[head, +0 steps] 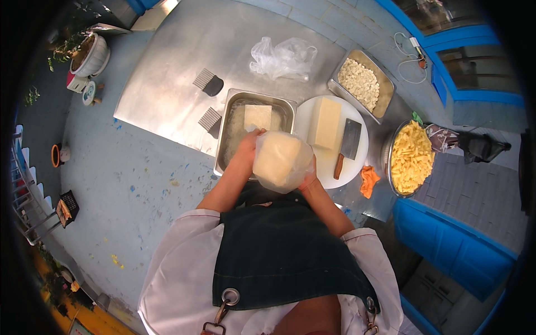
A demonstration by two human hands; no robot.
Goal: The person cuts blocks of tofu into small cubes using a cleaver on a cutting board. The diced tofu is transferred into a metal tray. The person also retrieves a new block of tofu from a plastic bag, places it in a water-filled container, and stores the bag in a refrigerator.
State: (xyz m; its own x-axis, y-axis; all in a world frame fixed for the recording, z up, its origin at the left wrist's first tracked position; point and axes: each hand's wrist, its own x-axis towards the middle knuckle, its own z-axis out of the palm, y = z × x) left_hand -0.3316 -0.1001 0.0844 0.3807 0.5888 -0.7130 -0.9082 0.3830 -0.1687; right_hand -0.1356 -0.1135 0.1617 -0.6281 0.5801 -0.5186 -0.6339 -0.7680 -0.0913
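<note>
Both my hands hold a pale yellow block in a clear plastic bag, raised over the near edge of a steel pan. My left hand grips its left side; my right hand supports the right side, its fingers largely hidden behind the bag. In the steel pan, another pale block sits in cloudy liquid. To the right, a white round cutting board carries a larger pale yellow block and a cleaver with a wooden handle.
Two crinkle cutters lie left of the pan on the steel table. Beyond are a crumpled plastic bag and a steel tray of whitish pieces. An orange cloth lies near a bowl of crinkle-cut yellow pieces at right.
</note>
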